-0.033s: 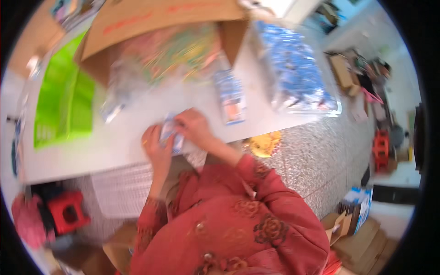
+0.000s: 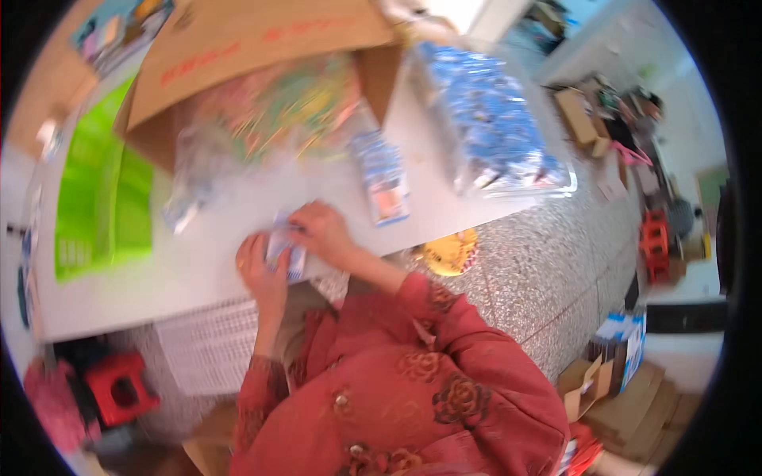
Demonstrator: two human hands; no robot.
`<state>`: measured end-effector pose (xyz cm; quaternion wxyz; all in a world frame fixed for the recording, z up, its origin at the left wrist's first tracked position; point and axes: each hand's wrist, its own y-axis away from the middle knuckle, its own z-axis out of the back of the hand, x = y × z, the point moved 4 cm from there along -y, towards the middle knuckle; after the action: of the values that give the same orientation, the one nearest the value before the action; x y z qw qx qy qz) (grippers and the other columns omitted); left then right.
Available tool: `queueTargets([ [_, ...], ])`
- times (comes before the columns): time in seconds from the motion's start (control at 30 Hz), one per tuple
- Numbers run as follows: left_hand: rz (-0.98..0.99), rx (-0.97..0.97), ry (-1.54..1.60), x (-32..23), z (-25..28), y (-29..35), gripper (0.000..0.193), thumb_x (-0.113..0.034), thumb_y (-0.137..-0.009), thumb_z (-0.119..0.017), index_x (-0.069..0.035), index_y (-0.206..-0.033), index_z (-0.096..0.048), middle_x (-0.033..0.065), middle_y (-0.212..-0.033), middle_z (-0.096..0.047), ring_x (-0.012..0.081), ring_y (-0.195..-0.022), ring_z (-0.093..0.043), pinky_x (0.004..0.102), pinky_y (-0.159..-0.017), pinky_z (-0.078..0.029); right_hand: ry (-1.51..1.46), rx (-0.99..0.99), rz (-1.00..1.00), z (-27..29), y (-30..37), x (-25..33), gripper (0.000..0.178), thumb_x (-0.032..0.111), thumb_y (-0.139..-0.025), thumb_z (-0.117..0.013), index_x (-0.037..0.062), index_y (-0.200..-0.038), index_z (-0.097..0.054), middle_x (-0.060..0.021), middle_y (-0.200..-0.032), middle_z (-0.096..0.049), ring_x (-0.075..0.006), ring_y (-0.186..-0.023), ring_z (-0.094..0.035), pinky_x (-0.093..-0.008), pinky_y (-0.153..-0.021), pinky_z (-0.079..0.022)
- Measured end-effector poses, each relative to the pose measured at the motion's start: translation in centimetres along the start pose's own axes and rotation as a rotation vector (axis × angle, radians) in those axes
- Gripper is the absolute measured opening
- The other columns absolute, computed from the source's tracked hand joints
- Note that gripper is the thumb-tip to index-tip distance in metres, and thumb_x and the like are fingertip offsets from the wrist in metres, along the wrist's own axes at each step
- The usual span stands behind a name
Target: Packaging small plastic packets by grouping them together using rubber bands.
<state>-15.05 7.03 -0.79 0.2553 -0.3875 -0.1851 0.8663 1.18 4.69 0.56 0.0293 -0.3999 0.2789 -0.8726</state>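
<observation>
A small blue-and-white printed card or packet (image 2: 296, 264) is held between my hands just above the white table's near edge. My left hand (image 2: 262, 266) grips its left side, thumb across the front. At its upper end my right hand (image 2: 321, 232) has its fingers bent together; what the fingertips pinch is blurred. Right of my hands lies a stack of similar blue-and-white packets (image 2: 386, 182). Behind them, an open cardboard box (image 2: 258, 47) tipped toward me shows pink, green and yellow contents (image 2: 298, 103) in clear plastic.
A bright green plastic basket (image 2: 99, 206) stands at the left of the table (image 2: 87, 305). To the right sits a clear bag of blue packets (image 2: 496, 119). Below the edge are a white crate (image 2: 210, 349), a red stool (image 2: 121, 389) and a yellow round thing (image 2: 450, 254).
The whole view has shifted, so the table and its things appear slightly farther left. Both hands keep hold of the packet, with little visible change in grip.
</observation>
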Motion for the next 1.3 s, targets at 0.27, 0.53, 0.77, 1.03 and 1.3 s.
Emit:
queueTargets([
  [0.27,0.06,-0.004,0.181,0.0,1.2,-0.4,0.045,-0.01,-0.072,-0.075,0.0,-0.114,-0.06,0.0144,-0.115,-0.059,0.0312,-0.11,-0.053,0.0391,-0.096,-0.041,0.048,0.069,0.01,1.2,-0.7,1.1,0.016,0.022,-0.072,-0.07,0.0073,-0.073,-0.062,-0.0096,-0.074,-0.058,-0.0311,-0.078,-0.056,-0.0419,-0.072,-0.047],
  [0.53,0.229,0.347,0.52,-3.9,1.9,-3.5,0.012,-0.007,-0.079,-0.07,0.002,-0.086,-0.067,0.007,-0.074,-0.064,0.0111,-0.064,-0.056,0.0249,-0.06,-0.046,-0.086,0.214,0.122,7.4,-4.1,4.6,0.012,0.011,-0.074,-0.071,0.0041,-0.082,-0.066,-0.01,-0.076,-0.061,-0.0293,-0.077,-0.055,-0.0378,-0.067,-0.045],
  [0.77,0.356,0.323,0.625,-4.9,4.0,-2.5,0.009,-0.005,-0.082,-0.069,0.0,-0.076,-0.064,-0.0032,-0.066,-0.059,0.0017,-0.061,-0.047,0.0197,-0.054,-0.036,-0.18,0.306,0.04,7.7,-4.5,6.8,0.014,0.009,-0.075,-0.072,0.0004,-0.084,-0.065,-0.0091,-0.075,-0.061,-0.0242,-0.077,-0.054,-0.0343,-0.067,-0.043],
  [1.03,0.501,0.237,0.991,-4.6,3.7,-1.6,0.008,0.0,-0.082,-0.069,0.001,-0.076,-0.063,-0.0023,-0.071,-0.061,0.0021,-0.066,-0.051,0.0184,-0.058,-0.04,-0.246,0.189,-0.02,9.3,-4.5,9.9,0.03,0.003,-0.072,-0.073,0.0039,-0.1,-0.065,-0.0061,-0.097,-0.06,-0.0167,-0.077,-0.053,-0.0291,-0.07,-0.045],
  [1.3,0.496,0.215,1.035,-4.9,3.4,-1.8,0.009,-0.001,-0.081,-0.07,0.001,-0.077,-0.062,-0.0009,-0.071,-0.062,0.0023,-0.067,-0.052,0.0185,-0.059,-0.042,-0.133,0.186,0.197,10.0,-3.8,10.5,0.036,0.001,-0.071,-0.072,0.005,-0.106,-0.063,-0.0075,-0.101,-0.061,-0.0193,-0.08,-0.061,-0.0291,-0.066,-0.05],
])
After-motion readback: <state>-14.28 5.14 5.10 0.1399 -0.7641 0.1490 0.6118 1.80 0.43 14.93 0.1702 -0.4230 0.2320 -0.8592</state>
